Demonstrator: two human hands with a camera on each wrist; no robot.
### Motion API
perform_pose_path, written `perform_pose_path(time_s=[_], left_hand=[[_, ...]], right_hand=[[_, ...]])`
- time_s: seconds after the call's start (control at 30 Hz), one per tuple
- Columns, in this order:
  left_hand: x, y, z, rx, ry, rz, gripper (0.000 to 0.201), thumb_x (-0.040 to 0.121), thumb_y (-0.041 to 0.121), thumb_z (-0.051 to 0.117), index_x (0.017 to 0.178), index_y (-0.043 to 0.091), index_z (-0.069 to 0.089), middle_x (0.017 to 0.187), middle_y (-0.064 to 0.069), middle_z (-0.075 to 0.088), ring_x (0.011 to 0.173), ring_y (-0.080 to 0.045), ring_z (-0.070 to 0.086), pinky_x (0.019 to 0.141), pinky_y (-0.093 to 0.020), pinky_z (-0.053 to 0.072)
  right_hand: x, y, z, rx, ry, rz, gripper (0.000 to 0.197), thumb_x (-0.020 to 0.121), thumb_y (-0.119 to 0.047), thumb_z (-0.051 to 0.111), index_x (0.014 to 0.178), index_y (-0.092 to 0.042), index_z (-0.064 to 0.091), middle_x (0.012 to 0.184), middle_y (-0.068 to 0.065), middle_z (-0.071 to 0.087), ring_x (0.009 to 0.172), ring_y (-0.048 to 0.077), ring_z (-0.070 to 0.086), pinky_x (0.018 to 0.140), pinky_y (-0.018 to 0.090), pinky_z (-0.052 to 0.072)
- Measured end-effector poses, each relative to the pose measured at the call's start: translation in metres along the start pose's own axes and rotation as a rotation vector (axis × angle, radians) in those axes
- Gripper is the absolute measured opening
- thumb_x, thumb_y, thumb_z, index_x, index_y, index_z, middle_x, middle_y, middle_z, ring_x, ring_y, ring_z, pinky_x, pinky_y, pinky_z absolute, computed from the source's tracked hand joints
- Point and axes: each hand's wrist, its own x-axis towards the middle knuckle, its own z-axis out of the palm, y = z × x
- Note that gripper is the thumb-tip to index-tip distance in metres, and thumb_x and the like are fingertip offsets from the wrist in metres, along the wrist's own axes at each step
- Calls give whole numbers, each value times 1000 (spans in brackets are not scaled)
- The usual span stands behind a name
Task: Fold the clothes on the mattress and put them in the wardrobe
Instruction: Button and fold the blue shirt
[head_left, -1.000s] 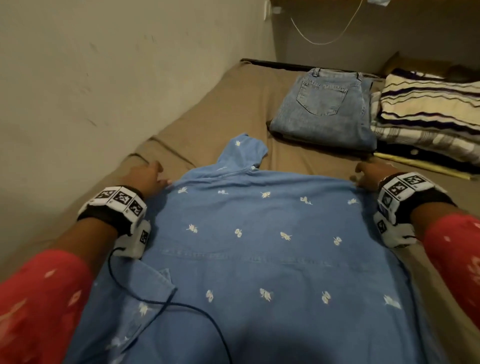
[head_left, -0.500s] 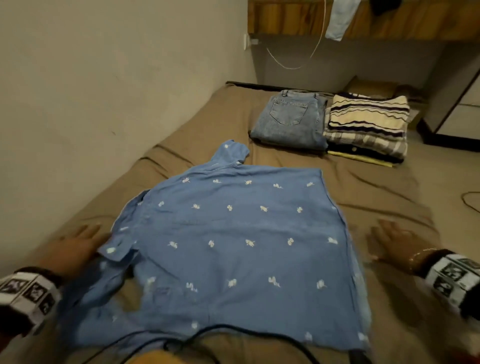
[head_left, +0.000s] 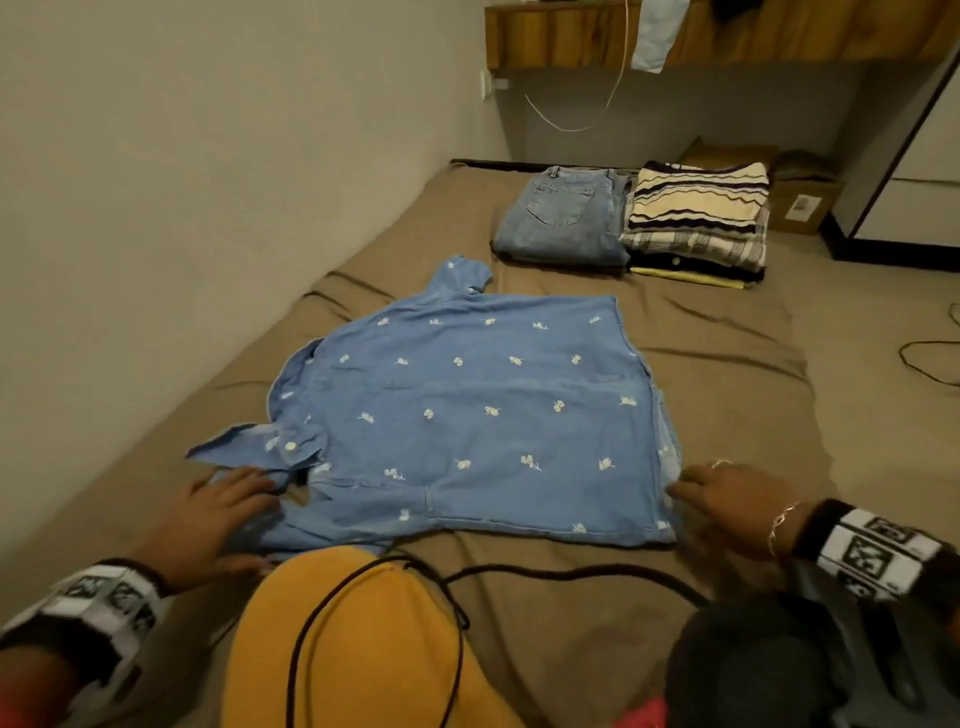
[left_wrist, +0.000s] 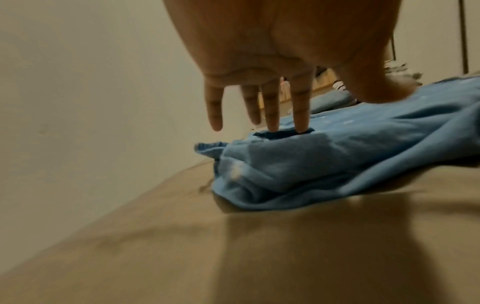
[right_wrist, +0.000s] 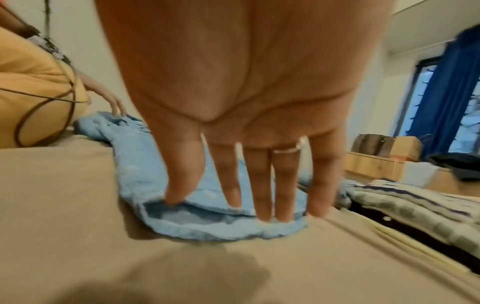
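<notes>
A light blue shirt (head_left: 467, 405) with small white flowers lies spread flat, back up, on the brown mattress (head_left: 727, 364). My left hand (head_left: 223, 512) is at its near left corner beside the cuffed sleeve (head_left: 270, 447), fingers straight, tips touching the crumpled cloth (left_wrist: 298, 162). My right hand (head_left: 722, 493) reaches the near right edge with straight fingers; fingertips (right_wrist: 262, 214) press on the layered hem (right_wrist: 221, 222). Neither hand grips the cloth.
Folded jeans (head_left: 563, 218) and a stack of striped and checked folded clothes (head_left: 698, 218) sit at the mattress's far end. A wall runs along the left. My yellow-clad knee (head_left: 337, 639) and a black cable (head_left: 545, 574) lie in front. Cardboard box (head_left: 800, 202) and cupboard stand beyond.
Both hands slid back from the shirt's far corners to its near corners. The view has pulled back, and the left sleeve now shows folded beside the body.
</notes>
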Motion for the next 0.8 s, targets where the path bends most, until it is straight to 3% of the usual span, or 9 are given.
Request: perform_pose_path(time_s=[0.13,0.2,0.3,0.37,0.47,0.53,0.63,0.73,0.8], left_hand=[[-1,23,-5,39,-298,-48,67,41,46,85,92,28,45,82,-2,69,79,-19,63,53,-41,52],[-7,25,-9,22,-203,-148,72,40,21,90,100,23,50,68,-5,69,56,-22,65,49,-31,51],[-34,35,-27,60,-25,-132,68,34,4,82,95,17,55,42,-8,55,25,-21,46,27,-18,20],[-64,42,-14,111,17,-79,57,38,11,78,89,19,54,37,-5,49,21,-17,41,25,-18,21],[-98,52,13,73,-173,-86,43,34,31,89,71,25,67,53,0,55,39,-13,51,29,-23,37],[-93,51,17,69,-147,-167,27,53,37,76,74,22,68,82,-4,54,65,-22,53,41,-30,46],[-67,36,9,-92,-50,-406,53,39,18,91,86,11,67,98,-21,61,65,-38,62,47,-41,51],[-43,19,-17,-550,174,-657,42,73,-2,72,113,-5,59,117,-31,57,99,-45,60,81,-46,46],[-18,6,-37,-718,310,-716,23,80,5,57,102,-3,60,105,-29,62,94,-35,60,77,-39,41]], right_hand=[[19,-30,19,-11,133,-159,50,86,-51,51,130,-29,41,130,-1,45,112,18,51,91,30,45],[25,-27,15,-60,221,-137,49,70,-54,70,109,-31,51,103,-3,62,87,15,62,73,31,52],[26,-14,13,-120,244,-196,33,78,-44,65,105,-28,56,93,0,67,84,16,65,74,26,51],[19,-2,19,-23,256,-263,36,53,-48,70,83,-34,55,59,-7,62,50,10,61,47,18,47],[31,1,42,-20,233,-237,42,33,-49,77,70,-39,60,46,-7,56,39,6,54,37,18,44],[37,0,44,1,252,-250,40,27,-48,84,59,-36,64,44,-5,54,38,9,54,37,20,43],[41,9,42,90,296,-252,25,43,-47,78,62,-37,65,58,-13,57,49,4,57,44,17,45],[43,38,51,269,363,-249,15,65,-52,66,74,-40,62,78,-20,57,67,-4,55,58,7,43],[39,49,46,585,323,-203,22,72,-58,62,87,-42,62,87,-22,61,78,-5,57,64,8,45]])
